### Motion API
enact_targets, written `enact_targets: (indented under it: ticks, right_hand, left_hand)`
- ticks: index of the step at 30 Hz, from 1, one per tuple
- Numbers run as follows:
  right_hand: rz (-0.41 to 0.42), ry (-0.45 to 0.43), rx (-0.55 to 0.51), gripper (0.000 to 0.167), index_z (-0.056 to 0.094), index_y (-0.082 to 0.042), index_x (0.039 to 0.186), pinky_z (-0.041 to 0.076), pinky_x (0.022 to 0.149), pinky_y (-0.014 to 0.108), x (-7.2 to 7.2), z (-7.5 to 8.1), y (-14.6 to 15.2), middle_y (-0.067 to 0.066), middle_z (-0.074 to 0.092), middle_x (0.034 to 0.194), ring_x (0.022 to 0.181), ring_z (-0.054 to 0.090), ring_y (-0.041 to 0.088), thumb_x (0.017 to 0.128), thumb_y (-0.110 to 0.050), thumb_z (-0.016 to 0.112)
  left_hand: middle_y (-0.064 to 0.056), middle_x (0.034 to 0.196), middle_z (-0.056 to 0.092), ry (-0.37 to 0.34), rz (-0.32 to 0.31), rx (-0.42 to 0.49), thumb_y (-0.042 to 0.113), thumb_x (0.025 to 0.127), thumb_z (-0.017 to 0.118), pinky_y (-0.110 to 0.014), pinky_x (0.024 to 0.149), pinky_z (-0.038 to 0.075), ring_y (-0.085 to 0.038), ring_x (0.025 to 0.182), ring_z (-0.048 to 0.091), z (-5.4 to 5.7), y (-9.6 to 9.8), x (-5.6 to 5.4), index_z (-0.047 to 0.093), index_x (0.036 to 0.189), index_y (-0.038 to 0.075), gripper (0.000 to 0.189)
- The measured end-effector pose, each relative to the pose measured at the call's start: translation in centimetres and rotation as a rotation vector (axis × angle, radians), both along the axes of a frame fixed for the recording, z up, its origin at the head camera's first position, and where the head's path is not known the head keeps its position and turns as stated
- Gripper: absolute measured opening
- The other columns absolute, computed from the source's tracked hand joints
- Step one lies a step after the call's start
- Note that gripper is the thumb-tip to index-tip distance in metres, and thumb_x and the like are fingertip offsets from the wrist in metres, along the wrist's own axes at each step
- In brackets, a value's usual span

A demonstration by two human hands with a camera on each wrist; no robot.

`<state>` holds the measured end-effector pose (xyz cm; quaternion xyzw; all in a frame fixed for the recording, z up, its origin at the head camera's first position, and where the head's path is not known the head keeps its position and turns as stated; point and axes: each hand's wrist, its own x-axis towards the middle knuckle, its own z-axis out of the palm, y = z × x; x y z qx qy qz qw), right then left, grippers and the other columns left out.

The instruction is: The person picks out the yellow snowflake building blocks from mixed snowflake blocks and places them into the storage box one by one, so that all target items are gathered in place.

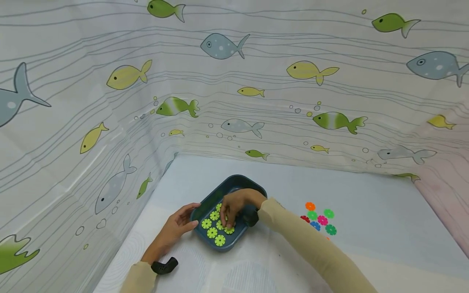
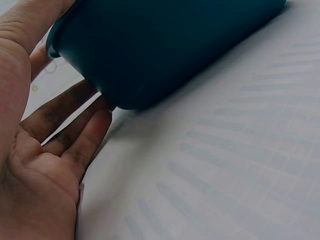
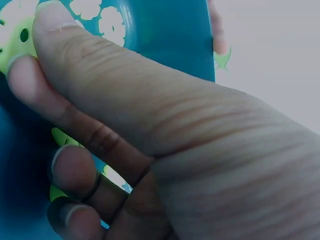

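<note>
A dark blue-green plastic tub (image 1: 239, 241) stands on the table with several yellow-green notched discs (image 1: 212, 232) lying on its floor. My left hand (image 1: 175, 230) holds the tub's left end: thumb and index finger lie at the rim, and the other fingertips touch the outer wall low down in the left wrist view. Inside the tub, my right hand (image 1: 234, 204) reaches down over the discs. Its thumb and index finger pinch one yellow-green disc (image 3: 21, 37) in the right wrist view; the remaining fingers are curled beneath. The hand hides part of the tub floor.
Right of the tub, loose notched discs in orange (image 1: 310, 206), pink (image 1: 322, 220), green, blue and red lie on the white table (image 1: 366, 211); my right forearm partly covers them. A fish-patterned curtain (image 1: 234, 101) surrounds the table's back and sides.
</note>
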<state>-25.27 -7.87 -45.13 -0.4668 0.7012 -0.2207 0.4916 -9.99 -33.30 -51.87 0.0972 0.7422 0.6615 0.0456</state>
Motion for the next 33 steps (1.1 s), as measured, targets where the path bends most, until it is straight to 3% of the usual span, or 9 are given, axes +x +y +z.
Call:
enact_targets:
  ticks: [10, 14, 18, 22, 25, 29, 33]
  right_hand:
    - [-0.013, 0.013, -0.021, 0.015, 0.08, -0.01, 0.106, 0.05, 0.067, 0.022, -0.2, 0.2, 0.2, 0.002, 0.077, 0.091, 0.073, 0.063, 0.009, 0.091, -0.013, 0.08]
    - [-0.042, 0.021, -0.117, 0.019, 0.078, -0.009, 0.111, 0.05, 0.065, 0.025, -0.7, 0.5, 1.0, 0.002, 0.077, 0.09, 0.072, 0.061, 0.013, 0.093, -0.013, 0.078]
    - [-0.099, 0.043, -0.234, 0.024, 0.076, -0.007, 0.116, 0.054, 0.071, 0.036, -1.1, 1.2, 2.1, 0.002, 0.076, 0.092, 0.081, 0.066, 0.023, 0.094, -0.016, 0.077]
    - [-0.19, 0.078, -0.316, 0.022, 0.077, -0.015, 0.116, 0.055, 0.076, 0.038, -1.1, 2.4, 4.1, 0.001, 0.075, 0.099, 0.094, 0.068, 0.03, 0.095, -0.021, 0.077]
    - [-0.279, 0.114, -0.356, 0.017, 0.076, -0.025, 0.115, 0.053, 0.072, 0.032, -0.7, 3.3, 6.4, -0.002, 0.074, 0.104, 0.093, 0.066, 0.035, 0.098, -0.025, 0.074]
    - [-0.441, 0.155, -0.386, 0.021, 0.071, -0.031, 0.121, 0.054, 0.067, 0.037, 0.0, 3.9, 10.4, -0.003, 0.07, 0.113, 0.093, 0.062, 0.034, 0.1, -0.032, 0.07]
    - [-0.614, 0.159, -0.414, 0.031, 0.067, -0.026, 0.13, 0.057, 0.077, 0.054, 1.4, 3.4, 15.3, 0.004, 0.065, 0.128, 0.105, 0.063, 0.031, 0.1, -0.034, 0.07]
  left_hand:
    - [-0.019, 0.158, 0.04, -0.007, -0.013, -0.011, 0.008, 0.1, 0.067, -0.015, 0.107, 0.038, -0.001, 0.137, 0.044, -0.1, 0.1, -0.3, 0.046, 0.153, 0.01, 0.056]
    - [-0.017, 0.159, 0.039, -0.008, -0.026, -0.028, 0.01, 0.1, 0.067, -0.014, 0.108, 0.036, -0.001, 0.14, 0.041, -0.1, 0.2, -1.0, 0.046, 0.153, 0.011, 0.056]
    - [-0.011, 0.159, 0.041, -0.033, -0.017, -0.049, 0.01, 0.101, 0.066, -0.015, 0.109, 0.036, 0.0, 0.141, 0.039, -0.1, -0.2, -1.6, 0.048, 0.152, 0.015, 0.054]
    - [-0.01, 0.158, 0.043, -0.034, -0.009, -0.103, 0.011, 0.106, 0.057, -0.019, 0.105, 0.04, 0.0, 0.138, 0.042, 0.0, -0.9, -1.9, 0.048, 0.152, 0.016, 0.047]
    - [-0.011, 0.154, 0.048, 0.007, 0.017, -0.167, 0.014, 0.109, 0.051, -0.023, 0.103, 0.043, -0.003, 0.135, 0.046, 0.5, -1.2, -1.7, 0.048, 0.152, 0.017, 0.043]
    - [-0.008, 0.142, 0.058, 0.065, 0.122, -0.259, 0.026, 0.109, 0.053, -0.021, 0.1, 0.046, -0.014, 0.129, 0.055, 2.0, -0.8, -2.0, 0.051, 0.149, 0.021, 0.04]
    - [-0.002, 0.135, 0.063, 0.17, 0.228, -0.425, 0.036, 0.104, 0.063, -0.02, 0.097, 0.048, -0.019, 0.123, 0.059, 4.1, -0.5, -2.4, 0.055, 0.145, 0.024, 0.043]
